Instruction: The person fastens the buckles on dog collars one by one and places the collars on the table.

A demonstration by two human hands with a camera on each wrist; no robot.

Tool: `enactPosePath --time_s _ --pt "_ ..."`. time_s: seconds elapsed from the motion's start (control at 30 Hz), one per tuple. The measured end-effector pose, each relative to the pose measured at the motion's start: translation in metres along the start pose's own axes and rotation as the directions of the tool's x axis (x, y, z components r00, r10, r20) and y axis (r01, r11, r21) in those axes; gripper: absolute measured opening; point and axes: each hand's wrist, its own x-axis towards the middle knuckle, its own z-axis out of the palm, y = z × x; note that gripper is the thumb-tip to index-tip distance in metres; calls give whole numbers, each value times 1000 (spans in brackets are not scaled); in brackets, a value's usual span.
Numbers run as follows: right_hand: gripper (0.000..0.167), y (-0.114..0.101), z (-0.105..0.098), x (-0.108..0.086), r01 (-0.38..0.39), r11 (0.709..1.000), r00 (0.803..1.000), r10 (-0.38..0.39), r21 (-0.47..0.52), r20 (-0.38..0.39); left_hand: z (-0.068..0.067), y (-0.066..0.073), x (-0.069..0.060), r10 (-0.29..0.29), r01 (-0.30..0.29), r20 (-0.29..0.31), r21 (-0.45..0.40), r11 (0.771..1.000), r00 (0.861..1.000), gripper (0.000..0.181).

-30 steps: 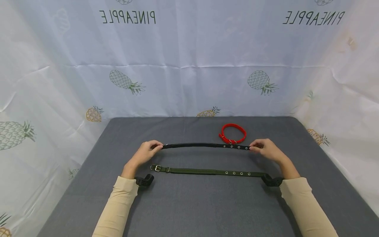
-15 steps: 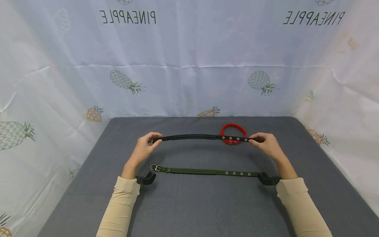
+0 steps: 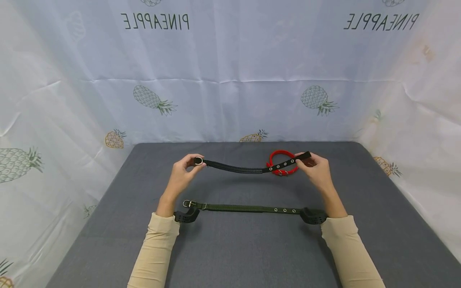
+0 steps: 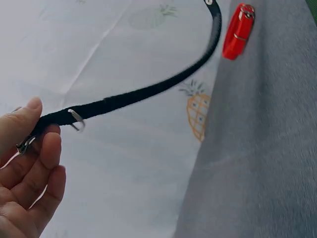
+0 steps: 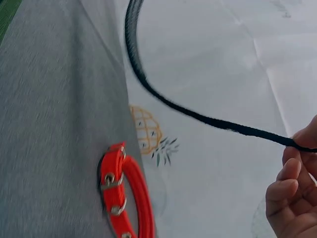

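One black strap (image 3: 241, 170) sagged above the grey surface (image 3: 248, 248) in the head view, pinched near its ends by the fingers of the left hand (image 3: 181, 173) and right hand (image 3: 317, 170), overlapping a red collar (image 3: 283, 172) beyond a green strap (image 3: 245, 209). In the left wrist view, fingers gripped its buckle (image 4: 26, 145) end; in the right wrist view, fingers pinched the opposite end.

Left grip (image 3: 181, 175) and right grip (image 3: 317, 171) pinch, seemingly held aloft.
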Motion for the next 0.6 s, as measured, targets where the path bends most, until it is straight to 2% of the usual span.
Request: enactPosePath --time_s 0.07,0.13,0.23,0.33,0.5,0.6 --pt "20 -3 5 1 10 1000 1000 -10 6 -5 2 3 1 31 -31 -1 -41 999 1000 26" --pt "19 2 11 4 44 999 999 -44 10 -9 6 -4 3 48 -48 -8 -74 996 999 27" --pt "16 3 18 6 106 994 994 -106 16 -7 9 1 4 84 -85 -15 -98 992 996 25" --pt "8 -2 23 6 162 987 986 -162 5 27 12 4 5 107 -109 -20 -103 989 994 22" --pt "8 -10 28 4 155 988 979 -157 28 128 21 11 8 161 -163 -28 -141 976 987 20" --pt "13 -13 34 4 152 986 975 -161 72 150 26 15 9 189 -192 -35 -171 966 981 21"
